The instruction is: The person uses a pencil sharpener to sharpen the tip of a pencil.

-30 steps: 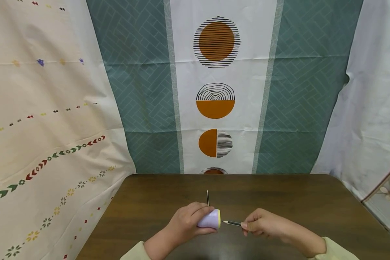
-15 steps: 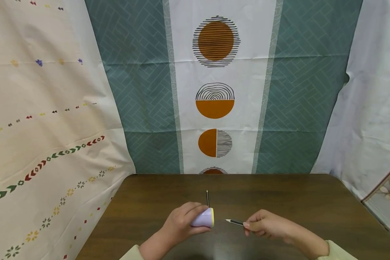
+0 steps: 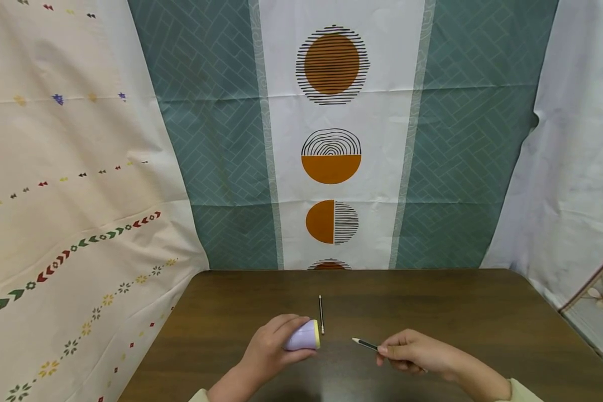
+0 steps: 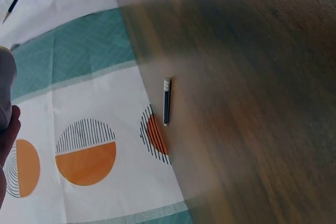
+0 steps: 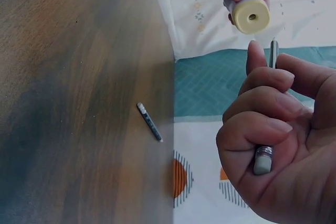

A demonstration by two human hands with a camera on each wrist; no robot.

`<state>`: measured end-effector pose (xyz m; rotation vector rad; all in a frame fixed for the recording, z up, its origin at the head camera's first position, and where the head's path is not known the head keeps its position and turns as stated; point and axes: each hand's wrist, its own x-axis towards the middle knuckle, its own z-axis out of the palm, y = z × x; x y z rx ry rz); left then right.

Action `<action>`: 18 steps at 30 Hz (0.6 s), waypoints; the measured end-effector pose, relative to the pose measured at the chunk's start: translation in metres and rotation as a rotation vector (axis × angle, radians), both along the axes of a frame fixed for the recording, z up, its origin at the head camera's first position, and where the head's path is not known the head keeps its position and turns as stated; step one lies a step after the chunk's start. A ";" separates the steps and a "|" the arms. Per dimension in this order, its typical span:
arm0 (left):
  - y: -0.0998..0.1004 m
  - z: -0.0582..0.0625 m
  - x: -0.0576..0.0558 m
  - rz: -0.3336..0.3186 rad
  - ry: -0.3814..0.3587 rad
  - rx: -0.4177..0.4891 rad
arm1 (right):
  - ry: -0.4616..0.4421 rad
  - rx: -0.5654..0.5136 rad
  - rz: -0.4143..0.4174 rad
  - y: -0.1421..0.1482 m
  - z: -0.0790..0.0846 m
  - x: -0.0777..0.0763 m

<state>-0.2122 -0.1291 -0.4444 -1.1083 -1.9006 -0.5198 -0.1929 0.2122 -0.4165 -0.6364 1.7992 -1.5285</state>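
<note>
My left hand (image 3: pixel 266 352) grips a lavender pencil sharpener (image 3: pixel 300 336), its yellow end turned toward the right. A round hole shows in that yellow face (image 5: pixel 260 23) in the right wrist view. My right hand (image 3: pixel 414 353) holds a dark pencil (image 3: pixel 365 344) between thumb and fingers, its sharpened tip pointing left at the sharpener across a gap. The pencil's grey eraser (image 5: pixel 262 165) sticks out below the curled fingers. A second dark pencil (image 3: pixel 321 315) lies on the table just beyond the sharpener, tip away from me.
The brown wooden table (image 3: pixel 432 301) runs under both hands. At its back edge hangs a green and white cloth (image 3: pixel 377 223) with orange circles. A cream patterned cloth (image 3: pixel 80 251) drapes on the left, a pale one (image 3: pixel 568 195) on the right.
My left hand has drawn the sharpener leftward, widening the gap to the pencil tip. My right hand has shifted slightly right. The lying pencil's eraser end has come into view.
</note>
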 end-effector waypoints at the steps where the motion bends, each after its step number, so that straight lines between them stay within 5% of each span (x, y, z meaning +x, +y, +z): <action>1: 0.000 -0.001 0.000 0.004 -0.007 0.008 | -0.003 -0.010 0.006 0.001 -0.002 0.000; 18: -0.005 -0.022 0.002 0.051 -0.111 0.103 | -0.061 -0.142 -0.016 0.006 -0.030 -0.011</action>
